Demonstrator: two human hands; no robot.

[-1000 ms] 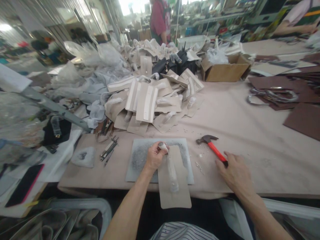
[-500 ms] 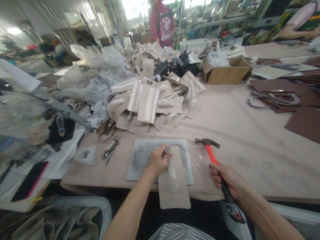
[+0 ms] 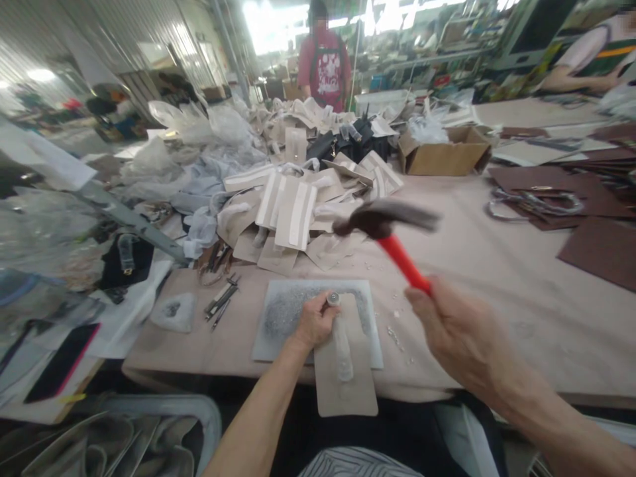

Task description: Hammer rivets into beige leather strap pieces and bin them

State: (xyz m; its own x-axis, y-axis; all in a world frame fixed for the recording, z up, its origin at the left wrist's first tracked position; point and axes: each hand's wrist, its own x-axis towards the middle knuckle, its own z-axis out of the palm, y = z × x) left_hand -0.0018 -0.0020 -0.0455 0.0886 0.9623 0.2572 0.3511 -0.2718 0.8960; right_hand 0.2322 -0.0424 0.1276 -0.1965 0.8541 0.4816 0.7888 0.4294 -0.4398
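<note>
My left hand (image 3: 317,320) is closed around a short metal punch (image 3: 333,299), held upright with its round top facing me. Under it lies a beige bag panel (image 3: 346,396) with a plastic-wrapped handle (image 3: 342,351) along its middle. The panel rests partly on a worn grey-white slab (image 3: 283,318) and hangs over the table's front edge. My right hand (image 3: 460,324) grips a claw hammer (image 3: 405,258) by its red and black handle. The hammer is raised above the table, its dark head slightly blurred, up and right of the punch.
Beige panels (image 3: 293,212) are heaped behind the slab. Thin tools (image 3: 222,298) and a small plastic bag (image 3: 173,311) lie left. Small metal bits (image 3: 395,338) are scattered right of the slab. Brown panels (image 3: 601,248) and a cardboard box (image 3: 444,156) stand farther right. A person (image 3: 325,63) is across the table.
My right hand has lifted the hammer from low over the table, bringing its head up and left. My left hand, the punch and the panel have stayed nearly still.
</note>
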